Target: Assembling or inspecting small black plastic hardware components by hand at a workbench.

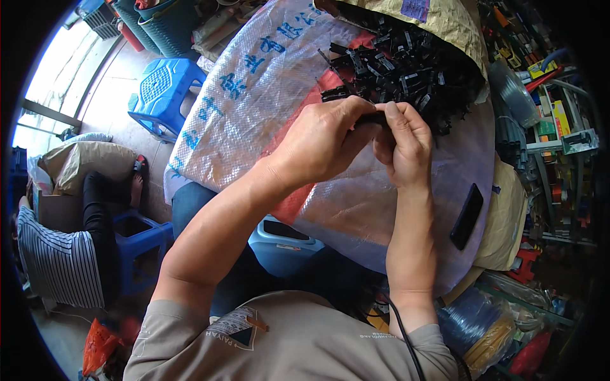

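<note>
Over the sack-covered work surface, my left hand (pixel 321 136) and my right hand (pixel 410 136) meet with fingertips pinched together. Between them is a small black part (pixel 380 118), mostly hidden by the fingers, so its exact kind does not show. Just beyond the hands lies a heap of black plastic parts (pixel 406 70), some with thin stems and shiny metal-like bits. The heap spills from the mouth of a yellowish paper sack (pixel 454 28). Under both hands spreads a white woven sack (pixel 248 82) with a red stripe and blue markings.
A black phone (pixel 467 216) lies at the right of the surface. Blue plastic stools stand at the left (pixel 162 92) and below the surface (pixel 286 244). A person in a striped top (pixel 60 254) sits at far left. Crowded shelves (pixel 565 140) line the right.
</note>
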A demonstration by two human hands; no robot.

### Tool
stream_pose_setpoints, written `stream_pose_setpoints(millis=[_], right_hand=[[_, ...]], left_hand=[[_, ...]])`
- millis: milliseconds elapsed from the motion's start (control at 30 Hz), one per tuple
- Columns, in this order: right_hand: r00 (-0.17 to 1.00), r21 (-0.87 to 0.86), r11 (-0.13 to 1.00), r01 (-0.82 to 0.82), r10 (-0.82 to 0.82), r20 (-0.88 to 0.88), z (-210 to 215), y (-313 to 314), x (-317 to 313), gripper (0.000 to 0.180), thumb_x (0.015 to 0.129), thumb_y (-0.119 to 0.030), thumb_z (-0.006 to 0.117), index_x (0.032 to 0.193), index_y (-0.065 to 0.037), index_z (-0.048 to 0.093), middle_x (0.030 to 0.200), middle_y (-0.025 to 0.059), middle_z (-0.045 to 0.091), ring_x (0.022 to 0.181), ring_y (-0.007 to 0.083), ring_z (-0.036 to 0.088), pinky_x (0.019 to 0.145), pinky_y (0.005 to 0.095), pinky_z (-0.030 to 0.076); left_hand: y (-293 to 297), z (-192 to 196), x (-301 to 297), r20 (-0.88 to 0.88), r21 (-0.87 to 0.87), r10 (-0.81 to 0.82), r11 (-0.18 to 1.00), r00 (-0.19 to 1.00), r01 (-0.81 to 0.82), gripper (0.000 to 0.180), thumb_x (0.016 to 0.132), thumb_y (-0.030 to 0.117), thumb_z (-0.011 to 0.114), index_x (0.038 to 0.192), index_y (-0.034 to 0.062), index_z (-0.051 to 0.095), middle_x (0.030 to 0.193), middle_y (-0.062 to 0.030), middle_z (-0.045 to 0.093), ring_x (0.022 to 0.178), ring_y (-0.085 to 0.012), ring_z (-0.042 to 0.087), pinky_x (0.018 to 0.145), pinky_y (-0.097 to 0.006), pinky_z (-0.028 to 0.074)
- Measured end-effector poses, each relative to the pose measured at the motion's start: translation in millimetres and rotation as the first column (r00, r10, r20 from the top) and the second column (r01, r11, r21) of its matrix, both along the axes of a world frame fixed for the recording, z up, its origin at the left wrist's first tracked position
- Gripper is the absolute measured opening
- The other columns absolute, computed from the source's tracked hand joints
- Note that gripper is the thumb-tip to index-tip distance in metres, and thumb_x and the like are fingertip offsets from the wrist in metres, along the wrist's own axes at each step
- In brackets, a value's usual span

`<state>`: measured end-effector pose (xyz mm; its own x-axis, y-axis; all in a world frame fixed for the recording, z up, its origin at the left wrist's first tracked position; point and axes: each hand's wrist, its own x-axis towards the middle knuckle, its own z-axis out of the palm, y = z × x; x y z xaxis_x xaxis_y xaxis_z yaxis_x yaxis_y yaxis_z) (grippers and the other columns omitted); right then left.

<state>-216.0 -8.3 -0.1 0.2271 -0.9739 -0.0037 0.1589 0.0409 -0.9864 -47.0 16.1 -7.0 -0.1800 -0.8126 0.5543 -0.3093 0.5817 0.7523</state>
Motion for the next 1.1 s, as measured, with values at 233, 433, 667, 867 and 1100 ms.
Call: stream_pose_setpoints(millis=[233, 433, 667, 867, 1100], right_hand=[[0.999, -0.233, 0.972, -0.038, 0.032, -0.029, -11, -4, -1, 0.017, 0.095, -0.014, 0.058, 0.103, 0.000, 0.063, 0.076, 0.0013, 0.061, 0.067, 0.0069, 0.056, 0.063, 0.0205, 0.045], [0.998, -0.240, 0.969, -0.063, 0.058, -0.029, -12, -3, 0, 0.014, 0.092, -0.007, 0.057, 0.102, 0.002, 0.063, 0.077, 0.0024, 0.062, 0.068, 0.0074, 0.056, 0.065, 0.0211, 0.046], [0.992, -0.217, 0.969, -0.121, 0.126, 0.012, -15, -7, -8, 0.016, 0.088, -0.003, 0.055, 0.100, 0.002, 0.063, 0.076, 0.0025, 0.061, 0.068, 0.0076, 0.055, 0.065, 0.0208, 0.043], [0.990, -0.096, 0.986, -0.140, 0.141, 0.007, -1, 0, -5, 0.013, 0.088, -0.003, 0.059, 0.100, 0.001, 0.064, 0.076, 0.0012, 0.060, 0.069, 0.0060, 0.054, 0.063, 0.0199, 0.043], [0.919, -0.005, 0.955, -0.296, 0.283, -0.274, 4, -3, -20, 0.011, 0.089, -0.006, 0.063, 0.097, 0.001, 0.064, 0.075, 0.0016, 0.063, 0.058, 0.0060, 0.054, 0.056, 0.0194, 0.045]], left_hand=[[-2, 1, -5, -0.140, 0.142, 0.028, 0.990, 0.990, -0.008, 0.012, 0.085, 0.008, 0.059, 0.092, -0.0014, 0.059, 0.079, -0.0178, 0.064, 0.075, -0.0344, 0.065, 0.064, -0.040, 0.051], [-2, -2, -7, -0.110, 0.099, 0.068, 0.993, 0.992, -0.058, 0.007, 0.084, 0.006, 0.058, 0.081, 0.0006, 0.056, 0.076, -0.0145, 0.064, 0.072, -0.0326, 0.065, 0.062, -0.039, 0.050], [0, -4, -13, -0.058, 0.069, 0.117, 0.991, 0.991, -0.113, 0.009, 0.085, 0.007, 0.062, 0.086, 0.0000, 0.057, 0.075, -0.0162, 0.062, 0.068, -0.0274, 0.064, 0.061, -0.035, 0.049], [-2, -4, -5, -0.427, 0.451, 0.075, 0.882, 0.901, 0.140, 0.020, 0.092, 0.017, 0.059, 0.097, -0.0033, 0.058, 0.081, -0.0085, 0.066, 0.071, -0.0161, 0.061, 0.065, -0.032, 0.049], [7, 0, 11, -0.213, 0.462, -0.065, 0.872, 0.975, 0.159, 0.034, 0.090, 0.018, 0.061, 0.113, -0.0073, 0.060, 0.091, -0.0150, 0.068, 0.082, -0.0185, 0.065, 0.075, -0.031, 0.051]])
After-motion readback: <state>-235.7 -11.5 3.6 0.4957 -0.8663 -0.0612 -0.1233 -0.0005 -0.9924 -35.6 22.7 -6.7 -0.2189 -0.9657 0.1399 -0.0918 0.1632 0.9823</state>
